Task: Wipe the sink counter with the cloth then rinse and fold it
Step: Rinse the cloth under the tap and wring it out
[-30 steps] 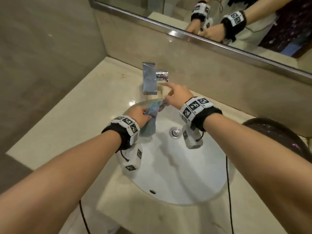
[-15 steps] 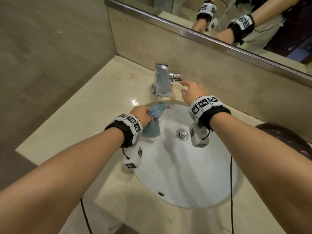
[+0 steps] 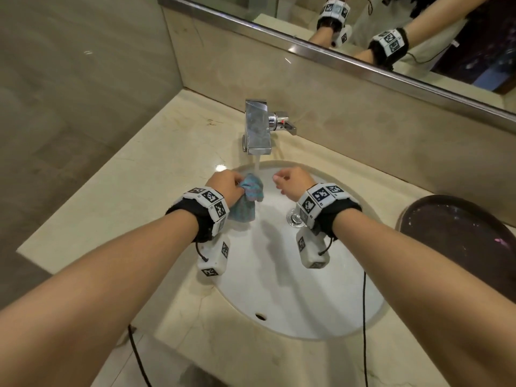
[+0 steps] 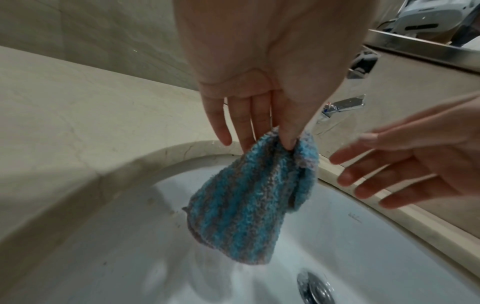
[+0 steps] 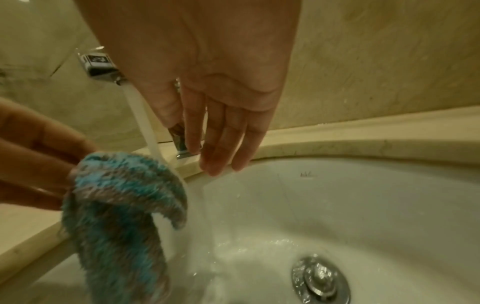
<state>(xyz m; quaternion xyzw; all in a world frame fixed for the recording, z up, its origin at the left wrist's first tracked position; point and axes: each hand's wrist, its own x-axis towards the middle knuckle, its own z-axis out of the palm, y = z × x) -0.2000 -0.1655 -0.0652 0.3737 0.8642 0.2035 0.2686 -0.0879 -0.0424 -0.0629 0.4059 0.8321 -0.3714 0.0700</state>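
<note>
A blue and grey striped cloth (image 3: 247, 198) (image 4: 249, 195) (image 5: 122, 201) hangs over the white sink basin (image 3: 279, 297). My left hand (image 3: 227, 182) (image 4: 259, 115) pinches its top edge between thumb and fingers. Water runs from the chrome faucet (image 3: 257, 127) onto the cloth's right side. My right hand (image 3: 290, 180) (image 5: 215, 131) hovers empty just right of the stream, fingers relaxed and pointing down, apart from the cloth. In the left wrist view the right hand (image 4: 405, 162) shows beside the cloth with its fingers spread.
The beige stone counter (image 3: 117, 196) surrounds the basin, with a tiled wall on the left and a mirror (image 3: 418, 37) behind. The faucet lever (image 3: 284, 124) sticks out to the right. A dark round tray (image 3: 458, 233) sits at the right. The drain plug (image 3: 294, 217) lies in the basin.
My right hand has come off the faucet lever and dropped beside the cloth. Water now runs from the spout. The left hand still holds the cloth.
</note>
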